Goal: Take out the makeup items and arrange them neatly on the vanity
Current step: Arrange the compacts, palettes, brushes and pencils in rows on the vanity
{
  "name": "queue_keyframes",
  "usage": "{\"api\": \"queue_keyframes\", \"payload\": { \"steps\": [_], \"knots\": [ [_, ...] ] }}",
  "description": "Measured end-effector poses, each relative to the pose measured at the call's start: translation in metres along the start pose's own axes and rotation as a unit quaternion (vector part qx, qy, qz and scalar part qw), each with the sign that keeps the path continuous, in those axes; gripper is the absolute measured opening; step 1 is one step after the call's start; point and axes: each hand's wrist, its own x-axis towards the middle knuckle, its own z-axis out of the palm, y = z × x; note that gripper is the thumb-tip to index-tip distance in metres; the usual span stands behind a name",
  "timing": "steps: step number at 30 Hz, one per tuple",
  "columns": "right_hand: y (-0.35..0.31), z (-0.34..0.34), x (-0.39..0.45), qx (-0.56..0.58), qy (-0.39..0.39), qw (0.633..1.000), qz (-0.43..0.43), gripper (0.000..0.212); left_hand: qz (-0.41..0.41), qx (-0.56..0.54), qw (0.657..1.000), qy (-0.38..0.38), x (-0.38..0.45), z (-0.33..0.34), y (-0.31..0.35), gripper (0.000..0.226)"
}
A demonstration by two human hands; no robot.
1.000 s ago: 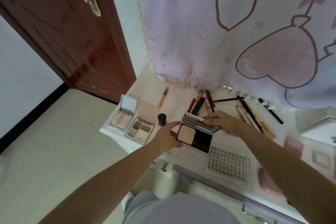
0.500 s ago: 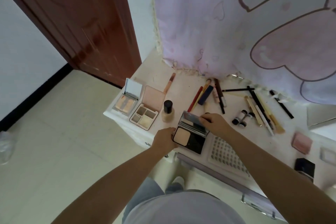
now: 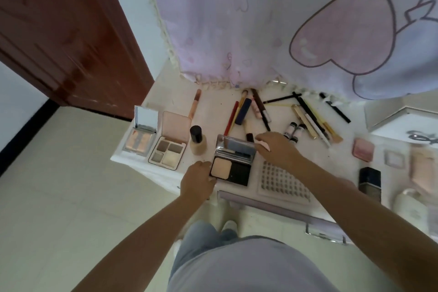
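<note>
L hand (image 3: 198,181): fingers curled on near-left corner of the black powder compact (image 3: 233,163), gripping its base. R hand (image 3: 276,147): fingers at the far-right corner of the compact's raised mirror lid, pinching a small pink puff (image 3: 263,145) against it; exact grip partly hidden.

Compact sits open near front edge of white vanity (image 3: 213,111), center-left; beige pan on left, dark well on right.

Left of it, 3 items in a row: foundation bottle w/ black cap (image 3: 197,140) upright, just beside compact; 4-pan eyeshadow palette (image 3: 169,150) open; highlighter palette (image 3: 141,136) w/ mirror lid up, at far-left corner.

Right of compact: 1 lash tray (image 3: 284,181), partly under R forearm.

Far side: loose scatter of pencils, brushes, tubes; count unclear. 2 small dark-capped tubes (image 3: 294,129) side by side.

Right end: 1 pink blush compact (image 3: 363,149), 1 dark box (image 3: 369,181).
</note>
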Motion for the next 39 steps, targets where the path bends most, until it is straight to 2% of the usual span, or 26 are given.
{"api": "queue_keyframes", "payload": {
  "steps": [2,3,5,7,11,16,19,23,26,30,32,34,36,39],
  "knots": [
    [0.021,0.002,-0.026,-0.063,0.016,0.997,-0.049,0.051,0.034,0.022,0.999,0.03,-0.006,0.002,0.002,0.038],
    [0.032,0.003,-0.039,-0.12,-0.003,0.991,-0.058,0.057,0.055,0.03,0.997,0.046,-0.009,0.003,0.003,0.039],
    [0.042,0.005,-0.059,-0.238,-0.083,0.968,-0.007,0.079,0.098,0.042,0.992,0.063,-0.014,0.007,0.007,0.038],
    [0.047,0.008,-0.069,-0.296,-0.147,0.943,0.028,0.099,0.133,0.06,0.987,0.059,-0.016,0.01,0.014,0.038],
    [0.051,0.013,-0.073,-0.233,-0.212,0.947,0.059,0.105,0.167,0.109,0.979,0.034,-0.021,0.011,0.027,0.042],
    [0.051,0.014,-0.071,-0.188,-0.182,0.962,0.083,0.106,0.174,0.131,0.976,-0.006,-0.032,0.008,0.033,0.049],
    [0.042,0.015,-0.074,-0.177,-0.173,0.965,0.088,0.105,0.161,0.073,0.983,-0.055,-0.037,0.005,0.036,0.054],
    [0.025,0.005,-0.092,-0.088,-0.145,0.982,0.081,0.101,0.102,-0.125,0.979,-0.121,-0.044,-0.012,0.052,0.073],
    [0.008,-0.022,-0.114,-0.021,-0.132,0.99,0.054,0.099,0.093,-0.278,0.942,-0.162,-0.05,-0.033,0.066,0.084],
    [-0.017,-0.084,-0.133,0.028,-0.114,0.993,-0.009,0.101,0.115,-0.381,0.894,-0.207,-0.049,-0.064,0.09,0.101],
    [-0.022,-0.115,-0.136,0.061,-0.092,0.994,-0.022,0.091,0.153,-0.433,0.864,-0.205,-0.047,-0.084,0.107,0.112],
    [-0.023,-0.146,-0.134,0.095,-0.079,0.992,-0.038,0.088,0.178,-0.481,0.839,-0.184,-0.045,-0.107,0.13,0.106],
    [-0.022,-0.174,-0.131,0.138,-0.052,0.988,-0.04,0.086,0.19,-0.496,0.835,-0.143,-0.042,-0.13,0.155,0.095],
    [-0.017,-0.213,-0.129,0.139,-0.006,0.989,-0.054,0.089,0.229,-0.495,0.835,-0.076,-0.032,-0.158,0.189,0.088]
  ]
}}
